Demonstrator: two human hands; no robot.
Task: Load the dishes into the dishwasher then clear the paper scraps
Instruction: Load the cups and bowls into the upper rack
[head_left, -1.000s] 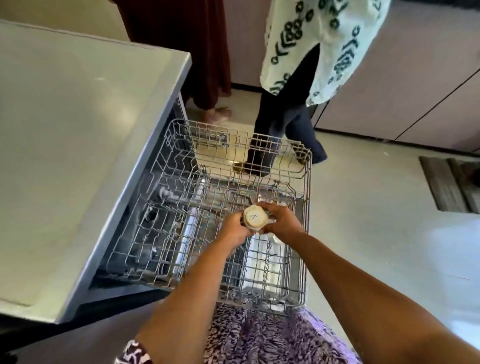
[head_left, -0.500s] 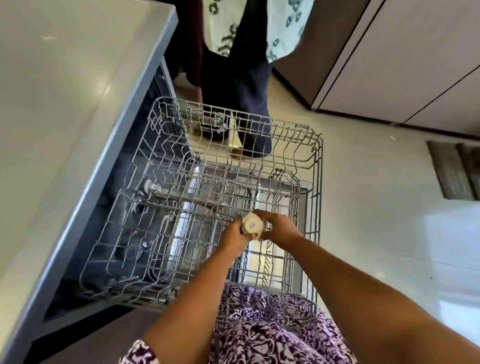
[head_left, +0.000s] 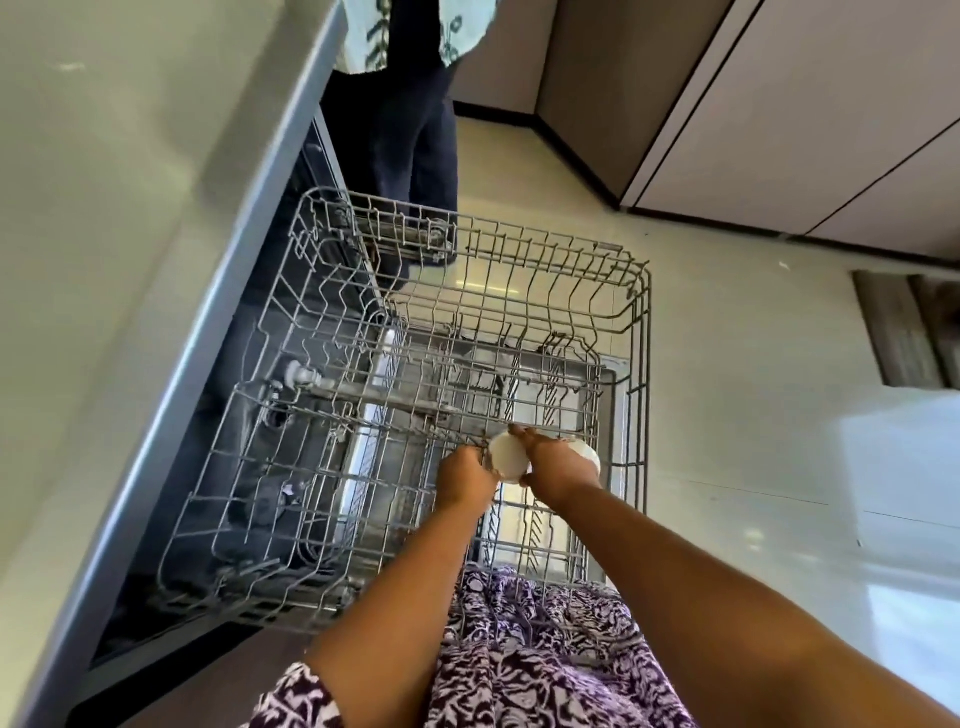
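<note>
A grey wire dishwasher rack (head_left: 631, 291) is pulled out over the open dishwasher door. Above its right-hand part I hold a small white cup (head_left: 508, 457), turned so its round base faces me. My right hand (head_left: 558, 465) grips the cup from the right, fingers curled round it. My left hand (head_left: 465, 475) is against the cup's left side, fingers curled; how firmly it holds the cup is unclear. The rack holds no other dishes that I can see. No paper scraps are in view.
A pale countertop (head_left: 104, 208) runs along the left, over the dishwasher opening. A person in dark trousers (head_left: 410, 135) stands just beyond the rack's far edge. Cabinet fronts (head_left: 805, 114) line the upper right; a mat (head_left: 909, 327) lies on the glossy floor at the right.
My view has tipped down and closer to the rack. Both hands with the cup have sunk lower into the rack's right part, and the cup's base has turned.
</note>
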